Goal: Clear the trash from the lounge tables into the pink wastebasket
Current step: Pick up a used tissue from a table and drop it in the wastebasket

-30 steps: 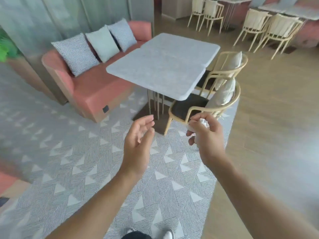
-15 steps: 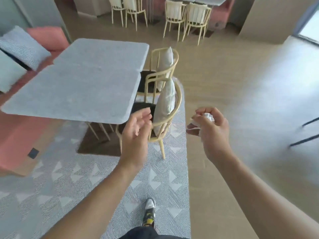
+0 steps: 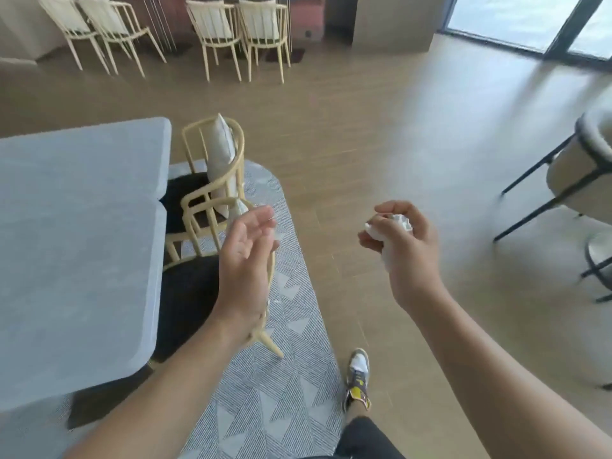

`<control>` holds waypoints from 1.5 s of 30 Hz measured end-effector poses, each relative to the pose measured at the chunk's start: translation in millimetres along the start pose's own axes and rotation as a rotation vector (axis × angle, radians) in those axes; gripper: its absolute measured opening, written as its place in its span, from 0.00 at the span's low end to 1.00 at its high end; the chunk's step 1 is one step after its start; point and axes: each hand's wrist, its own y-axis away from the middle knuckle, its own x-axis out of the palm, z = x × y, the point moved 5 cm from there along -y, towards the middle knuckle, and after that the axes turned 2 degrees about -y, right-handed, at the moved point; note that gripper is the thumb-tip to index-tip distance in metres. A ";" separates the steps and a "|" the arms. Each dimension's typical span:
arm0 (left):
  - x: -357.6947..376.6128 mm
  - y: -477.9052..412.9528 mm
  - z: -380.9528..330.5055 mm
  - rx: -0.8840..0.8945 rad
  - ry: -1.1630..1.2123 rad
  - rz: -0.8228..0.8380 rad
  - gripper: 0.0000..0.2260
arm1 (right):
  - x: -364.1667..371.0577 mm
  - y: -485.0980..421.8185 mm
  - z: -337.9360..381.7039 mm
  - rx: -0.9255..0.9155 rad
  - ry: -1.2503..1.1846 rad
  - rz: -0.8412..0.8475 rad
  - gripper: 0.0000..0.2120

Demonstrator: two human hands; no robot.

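The grey stone worktop (image 3: 76,243) fills the left side of the view, two slabs set edge to edge with a seam between them. Against the worktop's right edge stand two pale wooden armchairs (image 3: 212,190) with dark seats, and a white cushion (image 3: 220,150) leans upright on the back of the farther one. Under the chairs, running out to the right of the worktop, lies a grey rug (image 3: 281,392) with a triangle pattern. Just right of the worktop and in front of the nearer chair, the left hand (image 3: 245,260) is raised on edge with its palm turned to the right; its fingers (image 3: 261,217) are straight, lying close together, and hold nothing. Further right of the worktop, over the bare wooden floor (image 3: 347,134), the right hand (image 3: 407,253) is held up at about the same height. Its fingers (image 3: 390,207) are curled round a crumpled white paper wad (image 3: 394,225), which shows between fingertips and thumb. Below that hand a grey and yellow sneaker (image 3: 357,376) stands at the rug's edge. Well to the right of the worktop is a padded grey chair (image 3: 576,180) on dark legs.
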 end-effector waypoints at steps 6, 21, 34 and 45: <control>78.9 -136.1 36.7 0.034 -0.007 0.006 0.12 | -23.5 -157.8 -11.2 -0.019 0.001 -0.061 0.08; 146.8 -439.8 80.5 0.081 0.038 -0.231 0.11 | 53.3 -523.1 -5.8 0.022 0.022 0.146 0.07; 121.4 -765.6 107.7 0.155 0.025 -0.271 0.12 | 245.1 -800.2 -42.7 -0.023 -0.003 0.260 0.06; 102.9 -991.3 147.8 0.179 -0.001 -0.329 0.11 | 374.7 -1010.6 -90.9 -0.010 -0.037 0.358 0.06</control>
